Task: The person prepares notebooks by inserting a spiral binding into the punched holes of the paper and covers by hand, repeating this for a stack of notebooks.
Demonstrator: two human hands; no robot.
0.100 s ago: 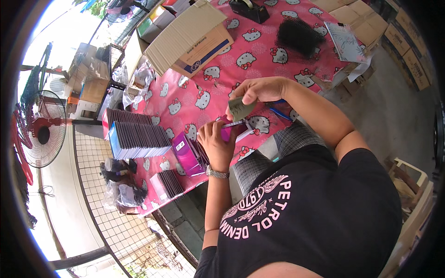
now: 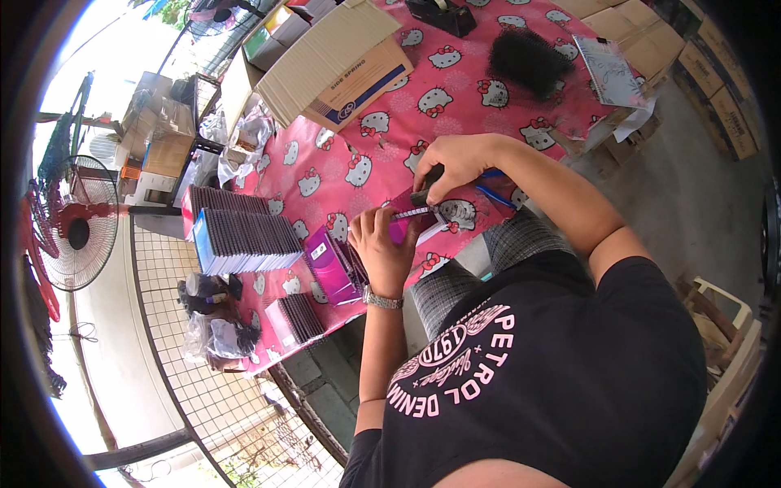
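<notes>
Bound notebook stack (image 2: 248,240) leftmost. Your left hand (image 2: 381,244) on purple notebook (image 2: 423,225) at table's (image 2: 362,169) near edge; pinching or pressing, can't tell. Notebook probably light, bendy, slick-covered: hold flat cover, spare binding. Your right hand (image 2: 462,165) grips dark piece (image 2: 419,198) beside it.

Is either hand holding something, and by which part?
The right hand holds a dark piece between thumb and fingers, which partly hide the exact spot. The left hand touches a purple notebook near its bound edge; whether it grips is unclear.
</notes>
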